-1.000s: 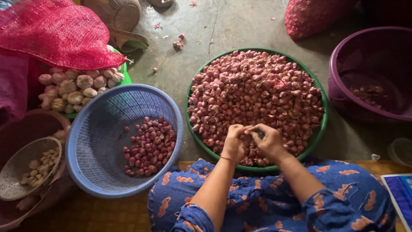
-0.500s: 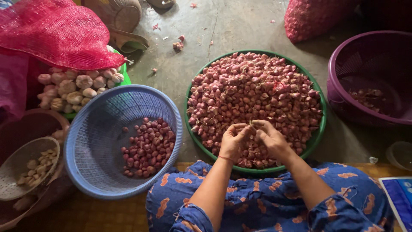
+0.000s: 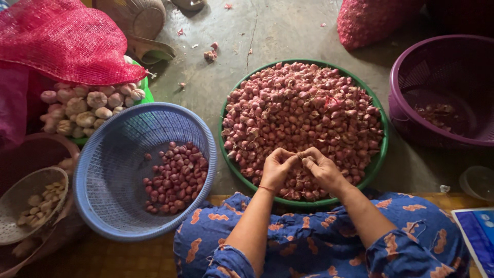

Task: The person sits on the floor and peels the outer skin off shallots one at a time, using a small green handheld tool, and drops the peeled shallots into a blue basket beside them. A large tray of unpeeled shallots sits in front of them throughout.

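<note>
My left hand (image 3: 278, 167) and my right hand (image 3: 320, 169) meet fingertip to fingertip over the near edge of a green tray (image 3: 380, 157). Together they pinch one small shallot (image 3: 299, 154), mostly hidden by the fingers. The tray is heaped with unpeeled reddish shallots (image 3: 303, 110). To its left stands a blue plastic basket (image 3: 110, 170) with a smaller pile of darker peeled shallots (image 3: 175, 177) in its bottom right part. My forearms reach out from blue sleeves with an orange pattern.
A purple basket (image 3: 437, 72) with some skins stands at the right. Garlic bulbs (image 3: 82, 108) lie under a red mesh sack (image 3: 62, 38) at the left. A small basket of cloves (image 3: 28, 203) sits lower left. Another red mesh sack (image 3: 373, 20) lies at the top right.
Both hands stay together over the tray's near edge, shifting slightly toward me while the fingers work on the shallot. Nothing else has moved.
</note>
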